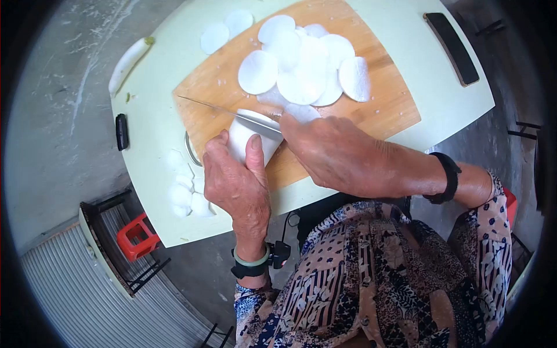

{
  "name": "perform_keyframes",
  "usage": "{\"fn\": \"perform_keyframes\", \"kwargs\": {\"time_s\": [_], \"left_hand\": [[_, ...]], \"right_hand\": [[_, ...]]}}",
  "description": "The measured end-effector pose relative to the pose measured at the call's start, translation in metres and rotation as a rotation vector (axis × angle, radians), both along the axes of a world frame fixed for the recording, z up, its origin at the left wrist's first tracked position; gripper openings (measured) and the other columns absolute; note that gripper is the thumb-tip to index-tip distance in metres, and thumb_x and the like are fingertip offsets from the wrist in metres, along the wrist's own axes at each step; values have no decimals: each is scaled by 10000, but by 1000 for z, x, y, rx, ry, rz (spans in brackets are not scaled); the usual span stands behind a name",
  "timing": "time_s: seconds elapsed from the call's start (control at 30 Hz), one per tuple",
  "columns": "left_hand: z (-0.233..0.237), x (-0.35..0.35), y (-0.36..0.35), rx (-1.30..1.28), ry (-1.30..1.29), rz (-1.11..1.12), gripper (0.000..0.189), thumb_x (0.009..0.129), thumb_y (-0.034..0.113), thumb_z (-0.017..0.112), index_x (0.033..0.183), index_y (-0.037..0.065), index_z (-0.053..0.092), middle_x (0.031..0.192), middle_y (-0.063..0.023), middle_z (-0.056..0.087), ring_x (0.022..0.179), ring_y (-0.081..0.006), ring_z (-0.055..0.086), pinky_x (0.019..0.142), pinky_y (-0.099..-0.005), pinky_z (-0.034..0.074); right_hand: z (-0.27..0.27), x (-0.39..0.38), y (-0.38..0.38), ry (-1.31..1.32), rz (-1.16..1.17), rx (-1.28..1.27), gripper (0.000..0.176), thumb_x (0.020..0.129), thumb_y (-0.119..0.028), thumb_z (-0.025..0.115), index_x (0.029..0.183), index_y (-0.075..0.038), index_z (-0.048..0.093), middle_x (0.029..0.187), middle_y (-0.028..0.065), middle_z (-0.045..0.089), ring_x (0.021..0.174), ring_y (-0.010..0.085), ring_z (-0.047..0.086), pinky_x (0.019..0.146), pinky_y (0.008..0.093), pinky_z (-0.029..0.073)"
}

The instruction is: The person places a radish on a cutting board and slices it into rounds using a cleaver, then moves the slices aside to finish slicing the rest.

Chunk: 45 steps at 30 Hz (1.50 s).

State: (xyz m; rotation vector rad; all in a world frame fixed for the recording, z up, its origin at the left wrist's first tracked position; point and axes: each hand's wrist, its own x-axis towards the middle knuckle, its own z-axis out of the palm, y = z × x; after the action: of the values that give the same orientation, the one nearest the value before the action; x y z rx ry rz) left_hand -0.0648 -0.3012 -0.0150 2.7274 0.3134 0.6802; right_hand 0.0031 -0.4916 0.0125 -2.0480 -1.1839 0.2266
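My left hand (236, 180) is wrapped round a thick piece of white radish (242, 141) at the near left part of the wooden cutting board (383, 75). In my right hand (342, 153) is a kitchen knife (261, 123), its handle hidden by my fingers. The blade lies across the top end of the radish, with its tip pointing to the left. Just beyond the knife, thin round radish slices (304, 69) are heaped on the board, overlapping one another.
Two slices (226, 32) lie on the pale green table (156, 145) behind the board. White radish pieces (188, 188) sit at the near left. A whole radish (129, 65) and a small black object (121, 132) are along the left edge. A long black object (451, 49) lies far right. A red stool (137, 238) stands below.
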Motion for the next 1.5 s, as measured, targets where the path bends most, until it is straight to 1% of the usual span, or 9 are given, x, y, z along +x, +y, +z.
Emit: {"fn": "perform_keyframes", "kwargs": {"time_s": [0.17, 0.3, 0.4, 0.57, 0.77, 0.83, 0.87, 1.07, 1.5], "left_hand": [[0, -3, 2, -23, 21, -52, 416, 1043, 420, 570, 1196, 33, 567, 1065, -222, 687, 966, -426, 679, 808, -485, 533], [4, -2, 3, -10, 81, -44, 387, 1045, 387, 565, 1200, 32, 563, 1073, -227, 681, 977, -431, 671, 814, -497, 528], [2, 0, 4, -13, 92, -26, 366, 1041, 364, 566, 1203, 36, 562, 1061, -226, 682, 965, -436, 671, 809, -501, 526], [0, 1, 2, 1, 84, 2, 362, 1035, 364, 577, 1205, 45, 568, 1058, -217, 687, 963, -428, 675, 813, -499, 527], [-1, -3, 4, 41, 86, -41, 366, 1040, 362, 581, 1215, 40, 568, 1085, -211, 669, 986, -422, 659, 821, -498, 520], [-2, -3, 6, 46, 81, -48, 380, 1043, 368, 578, 1220, 31, 566, 1092, -212, 663, 999, -420, 654, 828, -496, 519], [-2, -4, 6, 41, 79, -66, 394, 1045, 373, 576, 1224, 22, 563, 1100, -213, 657, 1011, -419, 648, 835, -493, 517], [-1, -5, 2, 56, 131, -55, 432, 927, 262, 715, 1218, -12, 552, 1019, -193, 617, 958, -393, 605, 797, -493, 485], [-8, -12, 5, 106, 43, -126, 372, 816, 69, 675, 1135, -65, 539, 993, -221, 597, 910, -440, 584, 758, -500, 489]], "right_hand": [[3, 12, -17, 259, -129, -80, 207, 968, -102, 560, 1039, 87, 603, 651, 97, 567, 575, 257, 623, 506, 345, 481], [11, 28, -43, 850, -376, -34, 328, 998, -236, 547, 1075, 74, 623, 635, 24, 542, 461, 110, 524, 432, 309, 438], [5, 25, -57, 785, -445, 122, 418, 1061, -245, 539, 1375, 31, 534, 648, -34, 479, 456, 50, 469, 393, 214, 386], [15, 12, -66, 680, -507, 168, 559, 1044, -234, 586, 1523, 9, 434, 646, -31, 472, 447, 52, 439, 393, 216, 375], [-7, -22, -63, 174, -417, 196, 421, 1041, -180, 562, 1400, 28, 488, 725, 102, 619, 545, 190, 577, 504, 321, 439], [18, -45, -61, 454, -359, 27, 355, 1038, -151, 552, 1339, 28, 491, 762, 189, 647, 560, 301, 614, 517, 398, 460], [27, -53, -58, 457, -304, -84, 205, 1067, -121, 505, 1241, -12, 491, 699, 96, 599, 552, 216, 599, 443, 336, 486], [24, -79, -54, 143, -195, -44, 252, 972, -65, 638, 1138, 62, 497, 786, 190, 598, 568, 346, 654, 436, 382, 499], [25, -80, -65, 185, -95, -149, 269, 803, 6, 634, 1016, 79, 488, 817, 151, 525, 568, 254, 624, 430, 368, 498]]}}
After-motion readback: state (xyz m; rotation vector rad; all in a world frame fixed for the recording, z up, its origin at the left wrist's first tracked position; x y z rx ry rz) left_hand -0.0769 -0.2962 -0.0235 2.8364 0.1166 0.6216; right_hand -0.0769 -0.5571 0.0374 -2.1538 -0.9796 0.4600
